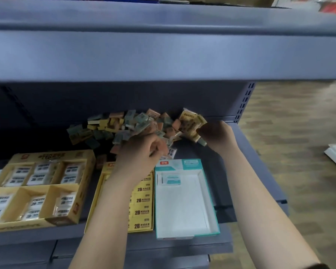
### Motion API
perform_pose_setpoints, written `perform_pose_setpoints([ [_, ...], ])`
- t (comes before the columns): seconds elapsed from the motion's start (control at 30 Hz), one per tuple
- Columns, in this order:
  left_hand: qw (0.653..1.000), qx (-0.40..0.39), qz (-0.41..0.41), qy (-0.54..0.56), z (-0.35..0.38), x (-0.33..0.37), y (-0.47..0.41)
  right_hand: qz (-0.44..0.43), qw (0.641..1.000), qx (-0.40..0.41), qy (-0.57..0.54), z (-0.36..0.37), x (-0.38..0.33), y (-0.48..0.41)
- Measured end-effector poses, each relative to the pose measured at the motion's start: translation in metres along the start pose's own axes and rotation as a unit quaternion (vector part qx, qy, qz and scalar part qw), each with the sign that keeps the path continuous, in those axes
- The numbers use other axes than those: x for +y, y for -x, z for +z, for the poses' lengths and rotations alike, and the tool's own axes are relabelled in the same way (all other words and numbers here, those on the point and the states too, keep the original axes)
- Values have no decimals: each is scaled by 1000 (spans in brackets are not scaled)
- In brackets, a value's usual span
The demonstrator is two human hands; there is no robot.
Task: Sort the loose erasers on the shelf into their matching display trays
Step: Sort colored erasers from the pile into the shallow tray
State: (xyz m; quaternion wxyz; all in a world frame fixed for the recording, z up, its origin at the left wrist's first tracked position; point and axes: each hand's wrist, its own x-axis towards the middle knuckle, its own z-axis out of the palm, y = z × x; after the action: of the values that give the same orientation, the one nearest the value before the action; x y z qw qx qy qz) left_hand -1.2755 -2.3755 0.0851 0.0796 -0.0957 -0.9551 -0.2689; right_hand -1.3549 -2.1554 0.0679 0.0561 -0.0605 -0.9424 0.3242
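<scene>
- Left forearm, bare, rises from the bottom edge and slants up and right, crossing the middle tray.
- Right forearm, bare, comes in from the lower right, slants up and left, and passes to the right of the teal tray.
- Left hand: back up, fingers curled under, at the near edge of the loose heap. Motion blur; cannot tell whether it holds anything.
- Right hand: knuckles toward camera, fingers closed round a fanned bunch of cream-yellow wrapped erasers at the right end of the heap. A pale one sticks out below the fist.
- Heap of loose small green, orange and yellow block erasers lies at the back of the grey-blue metal shelf, behind the trays.
- Yellow cardboard six-compartment display tray, front left: white wrapped erasers in each compartment seen.
- Narrow yellow cardboard tray, centre: a column of flat yellow erasers marked 2B, partly hidden by the left forearm.
- Teal-and-white cardboard tray, just beside the narrow one, to its right: a single teal-labelled white eraser in its far left corner.
- Upper grey-blue shelf overhangs the whole scene.
- Wood-pattern floor shows at right.
</scene>
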Motion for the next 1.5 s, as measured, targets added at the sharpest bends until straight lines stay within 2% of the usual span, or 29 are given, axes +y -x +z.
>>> perform_pose_setpoints([
  [0.1,1000,12,-7,5,1,1,0,11,999,21,49,10,2,-18],
  [0.3,999,27,-24,-13,4,-6,-1,53,998,28,6,26,-3,-37],
  [0.5,999,35,-25,-22,9,-6,-5,1,999,32,-33,27,-2,-42],
  [0.7,999,28,-12,-15,17,2,-20,-48,985,60,-155,15,19,-36],
  [0.83,1000,17,0,-16,24,14,-32,-84,960,28,-265,6,39,-26],
  [1.07,999,-10,23,-39,29,37,-52,-90,963,-16,-252,-6,65,-12],
  [1.23,997,-48,16,-60,39,42,-76,-144,972,23,-185,-10,69,-1],
  [1.5,988,-100,20,-113,71,52,-106,-113,978,64,-163,-20,77,2],
])
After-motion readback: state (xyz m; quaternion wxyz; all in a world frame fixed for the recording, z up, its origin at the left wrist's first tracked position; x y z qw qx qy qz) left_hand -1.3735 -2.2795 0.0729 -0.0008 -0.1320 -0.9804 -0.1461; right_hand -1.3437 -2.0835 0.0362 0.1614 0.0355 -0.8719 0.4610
